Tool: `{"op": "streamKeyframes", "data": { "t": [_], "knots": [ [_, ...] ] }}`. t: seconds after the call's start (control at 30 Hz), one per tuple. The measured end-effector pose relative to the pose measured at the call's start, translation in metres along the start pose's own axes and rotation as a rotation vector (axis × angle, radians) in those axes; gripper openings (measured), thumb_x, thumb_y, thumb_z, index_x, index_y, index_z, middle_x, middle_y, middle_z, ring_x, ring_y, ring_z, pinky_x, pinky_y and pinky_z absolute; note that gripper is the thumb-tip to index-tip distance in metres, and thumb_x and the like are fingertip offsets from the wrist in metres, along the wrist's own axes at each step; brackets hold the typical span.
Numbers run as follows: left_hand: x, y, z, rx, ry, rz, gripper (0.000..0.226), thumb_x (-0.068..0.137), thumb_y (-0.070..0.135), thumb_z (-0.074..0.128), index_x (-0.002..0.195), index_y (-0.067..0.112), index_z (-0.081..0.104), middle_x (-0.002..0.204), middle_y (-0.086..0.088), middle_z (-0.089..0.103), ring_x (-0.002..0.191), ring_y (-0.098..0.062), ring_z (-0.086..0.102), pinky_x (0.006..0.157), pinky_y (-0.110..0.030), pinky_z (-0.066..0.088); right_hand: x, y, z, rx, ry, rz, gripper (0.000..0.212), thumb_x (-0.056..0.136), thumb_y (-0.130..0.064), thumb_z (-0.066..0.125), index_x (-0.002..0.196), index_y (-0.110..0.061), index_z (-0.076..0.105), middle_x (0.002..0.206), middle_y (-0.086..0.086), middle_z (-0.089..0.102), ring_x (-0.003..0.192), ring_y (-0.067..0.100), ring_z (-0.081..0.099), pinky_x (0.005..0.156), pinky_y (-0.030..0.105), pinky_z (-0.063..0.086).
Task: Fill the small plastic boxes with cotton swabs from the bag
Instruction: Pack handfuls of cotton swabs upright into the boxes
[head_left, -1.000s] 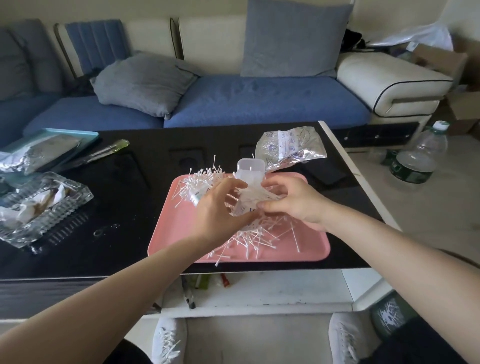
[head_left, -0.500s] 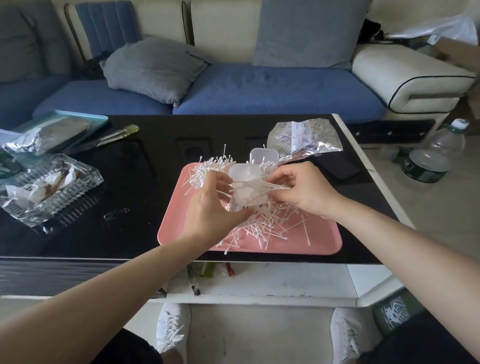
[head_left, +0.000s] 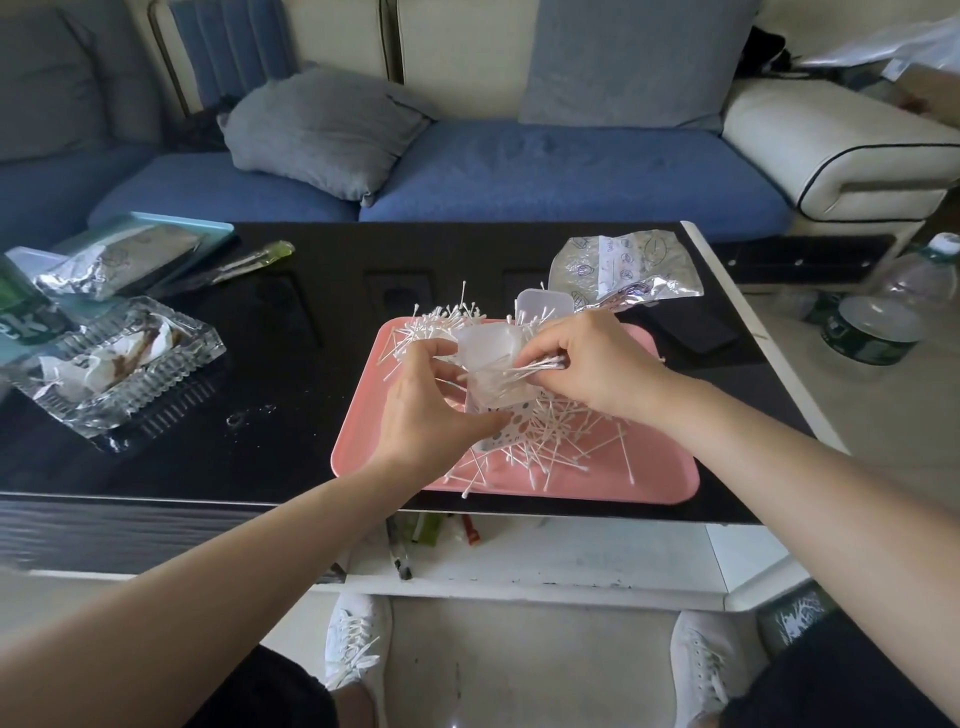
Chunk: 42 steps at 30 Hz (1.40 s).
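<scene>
Gripping box (head_left: 493, 387) with left fingers (head_left: 441, 371), right fingers (head_left: 548, 340) pinching swabs (head_left: 540, 364), pink tray (head_left: 623, 488) beneath, foil bag (head_left: 623, 265) behind

A home living room: a blue sofa (head_left: 545, 171) with cushions (head_left: 322, 130) faces a black coffee table (head_left: 291, 312) holding an ashtray (head_left: 114, 364)

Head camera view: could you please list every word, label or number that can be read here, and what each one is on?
"ek": white letters, cut off by the frame edge, on the green item at far left.
Foil bag: a printed white strip and leaf drawings, text too small to read.
Bottle at far right: green label, too blurred to read.
Nothing else legible.
</scene>
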<state>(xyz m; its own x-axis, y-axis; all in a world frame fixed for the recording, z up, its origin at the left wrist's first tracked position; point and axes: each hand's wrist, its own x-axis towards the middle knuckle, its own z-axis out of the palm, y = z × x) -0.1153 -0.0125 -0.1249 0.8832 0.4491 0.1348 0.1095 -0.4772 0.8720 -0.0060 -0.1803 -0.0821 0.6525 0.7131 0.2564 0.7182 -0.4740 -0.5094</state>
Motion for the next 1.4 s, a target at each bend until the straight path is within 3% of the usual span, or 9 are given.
{"op": "streamKeyframes", "data": {
  "t": [0.13,0.23,0.37,0.53,0.7,0.97,1.1,1.2,1.4],
  "knots": [
    [0.006,-0.005,-0.001,0.033,-0.034,0.045,0.082,0.062,0.020,0.094,0.128,0.026,0.047,0.100,0.009,0.063,0.090,-0.003,0.065,0.079,-0.040,0.061,0.015,-0.008,-0.001,-0.133,-0.105,-0.036,0.028,0.088,-0.004,0.070,0.109,-0.020,0.078,0.112,-0.005,0.072,0.092,0.003,0.057,0.072,-0.003,0.034],
    [0.012,-0.006,-0.004,0.060,-0.066,0.076,0.075,0.064,0.022,0.094,0.128,0.025,0.053,0.100,0.011,0.063,0.088,-0.003,0.065,0.077,-0.039,0.062,0.021,-0.007,0.003,-0.109,-0.147,-0.073,0.040,0.083,0.000,0.071,0.118,-0.019,0.073,0.110,-0.001,0.067,0.097,0.015,0.063,0.084,0.023,0.048],
    [0.019,-0.008,-0.004,0.050,-0.081,0.086,0.070,0.064,0.022,0.094,0.122,0.025,0.056,0.099,0.010,0.062,0.087,-0.005,0.065,0.077,-0.038,0.062,0.021,0.000,-0.001,-0.030,-0.084,-0.055,0.042,0.081,-0.001,0.075,0.118,-0.019,0.071,0.104,-0.004,0.063,0.092,0.010,0.063,0.080,0.009,0.046],
    [0.031,-0.012,-0.001,0.019,-0.109,0.091,0.070,0.063,0.020,0.095,0.121,0.026,0.056,0.101,0.006,0.064,0.090,-0.005,0.065,0.077,-0.039,0.062,0.015,0.006,-0.003,0.107,0.103,0.018,0.023,0.081,0.002,0.077,0.100,-0.012,0.077,0.091,-0.001,0.073,0.084,0.010,0.069,0.078,0.023,0.057],
    [0.037,-0.008,0.008,0.037,-0.148,0.127,0.068,0.066,0.024,0.094,0.119,0.027,0.053,0.101,0.008,0.061,0.088,-0.003,0.063,0.071,-0.027,0.061,0.010,-0.002,0.005,0.042,0.085,0.105,0.017,0.088,-0.004,0.073,0.100,-0.013,0.080,0.096,-0.005,0.076,0.075,-0.003,0.062,0.066,-0.005,0.038],
    [0.047,-0.010,0.009,-0.016,-0.176,0.110,0.067,0.066,0.022,0.094,0.120,0.026,0.054,0.104,0.005,0.062,0.090,-0.008,0.065,0.076,-0.033,0.061,-0.001,0.018,-0.002,0.227,0.269,0.266,0.042,0.073,0.001,0.068,0.107,-0.023,0.073,0.098,-0.011,0.072,0.092,0.007,0.068,0.089,0.037,0.058],
    [0.047,-0.009,0.006,-0.025,-0.168,0.118,0.069,0.067,0.023,0.094,0.123,0.024,0.053,0.105,0.008,0.060,0.091,-0.006,0.064,0.074,-0.031,0.061,-0.006,0.026,0.002,0.427,0.215,0.496,0.040,0.073,-0.014,0.078,0.111,-0.021,0.070,0.107,-0.004,0.070,0.097,0.011,0.068,0.093,0.043,0.057],
    [0.043,-0.006,0.010,-0.030,-0.125,0.170,0.071,0.065,0.022,0.095,0.120,0.026,0.051,0.101,0.007,0.059,0.088,-0.007,0.064,0.070,-0.035,0.062,-0.008,0.019,0.008,0.598,0.092,0.626,0.072,0.061,-0.049,0.089,0.122,-0.020,0.064,0.113,-0.011,0.062,0.104,0.011,0.065,0.099,0.039,0.053],
    [0.034,0.000,0.022,-0.051,-0.043,0.270,0.083,0.053,0.019,0.098,0.122,0.026,0.051,0.091,0.009,0.062,0.082,-0.005,0.060,0.063,-0.037,0.060,-0.005,0.004,0.033,0.606,0.075,0.524,0.098,0.056,-0.036,0.095,0.140,-0.020,0.047,0.129,-0.002,0.058,0.116,0.014,0.060,0.103,0.034,0.050]
  ]
}}
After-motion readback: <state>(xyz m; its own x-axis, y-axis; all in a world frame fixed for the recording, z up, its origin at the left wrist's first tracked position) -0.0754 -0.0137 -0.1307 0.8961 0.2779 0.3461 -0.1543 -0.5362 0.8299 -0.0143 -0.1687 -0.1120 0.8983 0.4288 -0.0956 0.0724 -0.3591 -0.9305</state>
